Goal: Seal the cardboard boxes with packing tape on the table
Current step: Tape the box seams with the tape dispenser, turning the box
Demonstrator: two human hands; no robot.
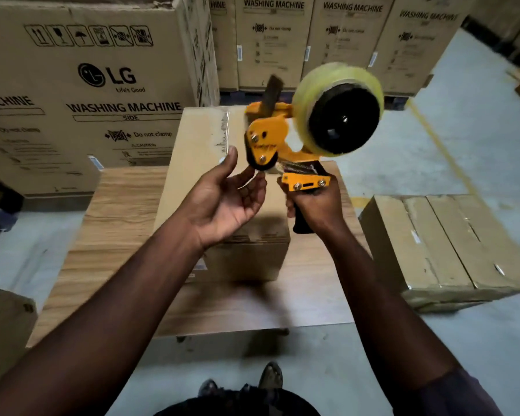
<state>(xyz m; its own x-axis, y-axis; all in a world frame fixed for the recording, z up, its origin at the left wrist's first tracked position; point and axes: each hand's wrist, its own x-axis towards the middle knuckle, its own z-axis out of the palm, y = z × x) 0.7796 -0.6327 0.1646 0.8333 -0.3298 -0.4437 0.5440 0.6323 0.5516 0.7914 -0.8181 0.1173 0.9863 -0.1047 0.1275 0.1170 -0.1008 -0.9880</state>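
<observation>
- the person's shoes [270, 376] stand on the grey floor [478, 139] at the near edge of the table [117, 220]; both bare forearms reach forward over it.
- the left hand [227, 202] is palm up above the table, thumb raised and fingers half curled, with the fingertips at the front mouth of the tape dispenser [269, 132]. a pale sliver lies at those fingertips, perhaps the loose end of tape, but the blur is such that i cannot tell whether they pinch it.
- the right hand [315, 205] is wrapped tight round the dispenser's black handle and holds the orange tool up in the air, tilted, above the cardboard box [192, 151].
- the tape roll [336, 109], clear and yellowish on a black hub, sits at the dispenser's upper right.
- the cardboard box rests on the wooden table, roughly at its middle, flaps down, under both hands; a shiny strip of clear tape runs across its top near the far end.
- a low taped box [445, 244] lies on the floor just right of the table, and the corner of a small box [3, 325] shows at the left edge.
- a yellow line [439, 145] crosses the floor on the right.
- tall washing machine cartons [87, 85] stand behind the table, in a row along the back.
</observation>
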